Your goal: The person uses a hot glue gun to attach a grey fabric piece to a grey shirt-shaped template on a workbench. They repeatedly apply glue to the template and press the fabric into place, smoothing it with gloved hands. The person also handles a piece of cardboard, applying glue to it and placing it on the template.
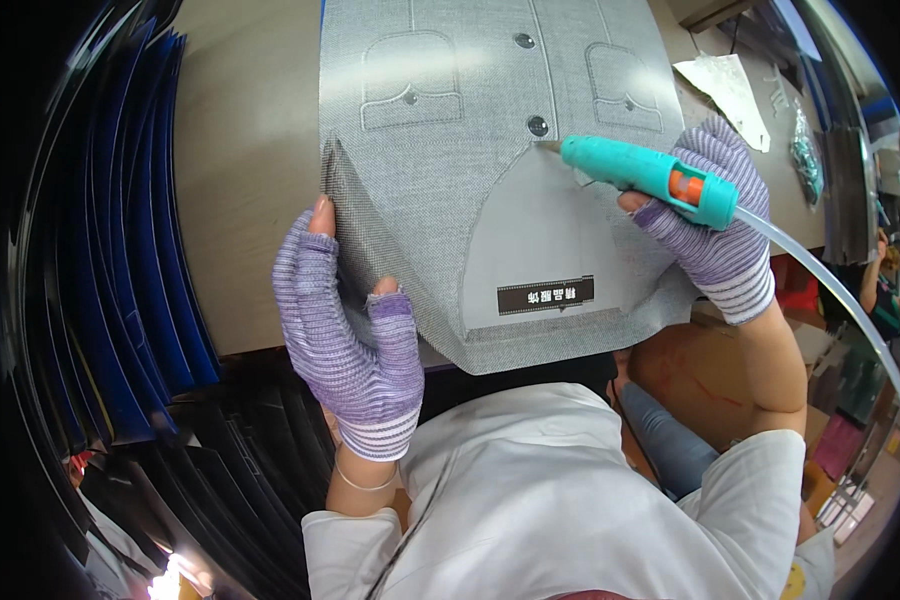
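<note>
A grey bag (420, 180) with a printed shirt front, pockets and round dark buttons lies on the worktable. It has a curved lighter panel (540, 230) with a black label strip (545, 295) near me. My left hand (350, 340), in a purple striped glove with bare fingertips, grips the bag's lifted left side fold between thumb and fingers. In my right hand (725, 225), gloved alike, is a teal hot glue gun (625, 170). Its nozzle points left, at the top of the curved panel just below a button. A long translucent glue stick (830, 265) trails from its back.
Several dark blue folded sheets or bags (140, 250) stand stacked along the left. At the far right of the table (245, 150) lie a white paper scrap (725, 90) and a small clear bag (805, 155). A cardboard box (695, 375) sits below, right of my lap.
</note>
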The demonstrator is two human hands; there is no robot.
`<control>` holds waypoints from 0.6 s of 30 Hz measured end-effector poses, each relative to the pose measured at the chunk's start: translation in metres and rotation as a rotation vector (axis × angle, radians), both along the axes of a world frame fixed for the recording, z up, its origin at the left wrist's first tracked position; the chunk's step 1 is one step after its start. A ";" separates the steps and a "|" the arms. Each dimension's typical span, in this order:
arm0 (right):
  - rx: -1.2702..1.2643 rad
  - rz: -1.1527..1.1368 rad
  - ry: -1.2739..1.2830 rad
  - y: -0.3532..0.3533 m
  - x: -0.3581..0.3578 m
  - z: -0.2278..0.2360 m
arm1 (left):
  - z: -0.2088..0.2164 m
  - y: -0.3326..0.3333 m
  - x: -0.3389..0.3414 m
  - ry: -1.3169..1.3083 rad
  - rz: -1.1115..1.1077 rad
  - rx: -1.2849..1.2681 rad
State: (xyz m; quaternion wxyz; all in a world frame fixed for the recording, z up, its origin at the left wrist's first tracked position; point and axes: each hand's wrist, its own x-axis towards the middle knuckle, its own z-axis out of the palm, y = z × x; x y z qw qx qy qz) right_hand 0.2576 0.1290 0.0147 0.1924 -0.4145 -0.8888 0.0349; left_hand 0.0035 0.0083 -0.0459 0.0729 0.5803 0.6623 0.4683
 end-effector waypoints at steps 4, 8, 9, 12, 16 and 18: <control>-0.072 -0.027 0.038 0.002 0.004 0.000 | 0.001 0.001 0.001 -0.003 0.002 -0.006; -0.021 0.106 -0.050 -0.003 -0.006 0.005 | 0.002 0.001 0.002 -0.003 0.010 -0.019; -0.011 0.130 -0.061 -0.006 -0.010 0.005 | 0.002 0.001 0.002 -0.002 0.009 -0.015; -0.021 0.100 -0.148 -0.008 -0.017 0.006 | 0.000 0.001 0.001 0.001 0.007 -0.003; 0.060 0.102 -0.095 0.004 -0.008 0.002 | 0.001 0.002 0.001 -0.015 0.003 0.008; -0.005 0.040 -0.053 0.003 -0.005 0.006 | 0.001 0.002 0.003 -0.028 0.009 0.001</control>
